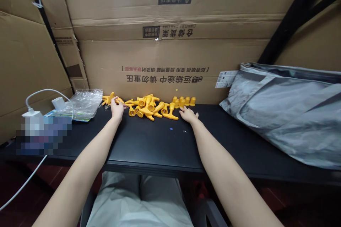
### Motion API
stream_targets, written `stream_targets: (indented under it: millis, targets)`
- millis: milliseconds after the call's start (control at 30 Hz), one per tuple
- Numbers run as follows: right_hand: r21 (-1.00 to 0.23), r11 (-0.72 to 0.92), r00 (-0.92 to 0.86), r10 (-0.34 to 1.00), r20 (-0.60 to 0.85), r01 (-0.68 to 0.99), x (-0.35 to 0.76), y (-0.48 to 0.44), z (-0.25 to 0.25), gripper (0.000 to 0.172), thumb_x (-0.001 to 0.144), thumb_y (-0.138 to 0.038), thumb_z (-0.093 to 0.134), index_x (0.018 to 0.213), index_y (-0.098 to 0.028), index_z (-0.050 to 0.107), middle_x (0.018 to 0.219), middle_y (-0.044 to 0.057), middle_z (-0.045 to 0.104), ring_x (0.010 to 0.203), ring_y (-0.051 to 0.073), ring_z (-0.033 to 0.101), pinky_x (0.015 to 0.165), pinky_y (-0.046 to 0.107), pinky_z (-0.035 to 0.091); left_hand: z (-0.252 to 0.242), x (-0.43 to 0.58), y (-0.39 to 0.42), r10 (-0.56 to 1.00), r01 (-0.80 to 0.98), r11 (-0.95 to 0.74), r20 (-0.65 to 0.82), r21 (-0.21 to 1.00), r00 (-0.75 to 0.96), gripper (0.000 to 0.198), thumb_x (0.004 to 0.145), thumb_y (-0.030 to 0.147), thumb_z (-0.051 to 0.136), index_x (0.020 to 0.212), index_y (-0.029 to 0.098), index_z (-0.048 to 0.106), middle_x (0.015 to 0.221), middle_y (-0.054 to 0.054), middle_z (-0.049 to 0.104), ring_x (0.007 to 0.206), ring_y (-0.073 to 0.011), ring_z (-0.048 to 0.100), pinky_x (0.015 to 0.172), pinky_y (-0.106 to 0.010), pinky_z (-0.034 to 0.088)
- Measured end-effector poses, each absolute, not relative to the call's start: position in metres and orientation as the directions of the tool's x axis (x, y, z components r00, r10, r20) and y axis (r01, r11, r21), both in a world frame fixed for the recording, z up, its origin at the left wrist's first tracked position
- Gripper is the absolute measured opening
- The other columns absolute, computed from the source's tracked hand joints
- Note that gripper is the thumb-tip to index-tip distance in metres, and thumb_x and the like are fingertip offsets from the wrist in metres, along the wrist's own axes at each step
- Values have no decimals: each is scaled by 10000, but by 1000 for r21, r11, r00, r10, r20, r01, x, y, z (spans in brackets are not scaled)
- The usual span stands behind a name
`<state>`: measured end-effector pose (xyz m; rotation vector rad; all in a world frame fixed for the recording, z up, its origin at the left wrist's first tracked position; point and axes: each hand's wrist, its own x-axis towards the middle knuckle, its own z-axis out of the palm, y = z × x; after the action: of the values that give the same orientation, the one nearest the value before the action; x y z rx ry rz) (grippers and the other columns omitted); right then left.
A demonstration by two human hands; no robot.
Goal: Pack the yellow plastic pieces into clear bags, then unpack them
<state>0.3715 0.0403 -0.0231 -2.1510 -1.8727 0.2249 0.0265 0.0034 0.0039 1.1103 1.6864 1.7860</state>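
Several yellow plastic pieces [147,107] lie in a heap at the back of the black table [154,142], some with cup-shaped ends and some with curved arms. To the right of the heap, several small yellow cups [187,101] stand in a row against the cardboard. My left hand [117,108] is at the heap's left end, beside a yellow piece and small metal bits; its fingers are bent, and what they hold, if anything, is too small to name. My right hand [188,114] rests just in front of the row, fingers apart, with nothing visible in it.
Clear plastic bags [85,101] lie at the left, near a white charger [32,120] with its cable. A large grey bag [282,113] fills the right side. Cardboard [170,53] stands behind the table, and a black post [282,25] rises at the right.
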Motion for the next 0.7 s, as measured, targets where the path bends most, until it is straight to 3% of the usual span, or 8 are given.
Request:
stream_targets:
  millis: [133,233,400,533,700]
  targets:
    - [-296,-126,143,989,36,947,371,39,-22,482,944,-348,267,1400,-285,409,1541,29,235,1403,288,227,1080,647,147,1,11,9,699,429,-68,350,901,-624,361,850,127,399,1200,203,436,1129,-87,579,880,-128,632,777,-255,493]
    - [-298,-114,136,989,53,948,372,40,-24,475,938,-340,283,1389,-293,425,1529,43,271,1388,301,262,1060,672,161,0,0,12,678,491,11,355,871,-644,347,825,114,438,1161,196,470,1134,-89,594,978,-153,609,855,-281,460]
    - [-301,-96,132,986,102,949,372,42,-26,458,927,-329,312,1357,-307,470,1492,66,349,1356,319,321,1031,699,190,3,-16,17,733,685,58,434,726,-523,302,814,90,442,1080,182,552,1150,-98,606,1100,-202,561,956,-318,406]
    - [-301,-109,140,987,83,947,372,41,-25,462,932,-331,309,1369,-300,455,1507,54,322,1370,307,297,1051,682,178,4,-27,25,752,813,28,523,582,-401,327,831,90,406,1084,172,597,1139,-119,589,1101,-230,552,965,-343,401]
    - [-314,-115,142,988,65,942,370,38,-21,469,936,-329,303,1381,-280,441,1525,51,277,1386,304,267,1063,674,160,2,-33,39,749,833,36,537,553,-389,359,853,101,372,1116,149,612,1140,-146,572,1086,-236,550,966,-345,403]
